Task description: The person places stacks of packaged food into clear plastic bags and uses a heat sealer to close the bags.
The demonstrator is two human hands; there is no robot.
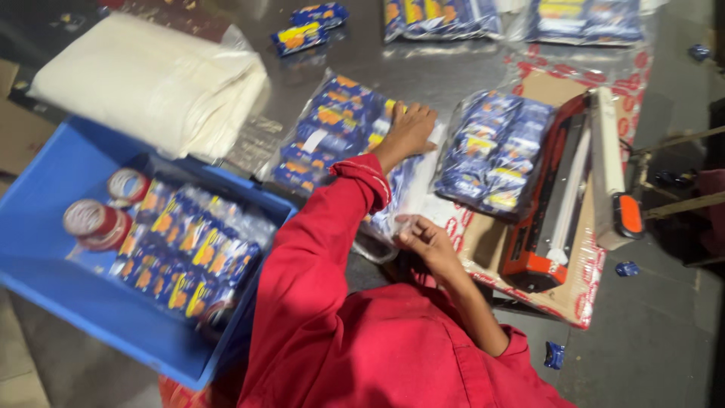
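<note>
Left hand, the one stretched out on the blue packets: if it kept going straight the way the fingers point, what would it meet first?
Probably the clear bag of blue packets beside the left hand; depth is unclear.

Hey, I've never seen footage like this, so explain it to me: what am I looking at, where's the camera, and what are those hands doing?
There is one picture, taken by a camera worn on a person's head, looking down at their own arms in red sleeves. No machine does the handling, only two bare hands. The left hand is pressed flat on a clear plastic bag of small blue-and-orange packets. The right hand pinches the near edge of clear plastic, nearer the body. Beside them lies a second filled bag, and to its right an orange-and-white heat sealer rests on cardboard. On the left, a blue crate holds more packets and rolls of tape. A stack of folded pale sheets sits behind it.
</note>
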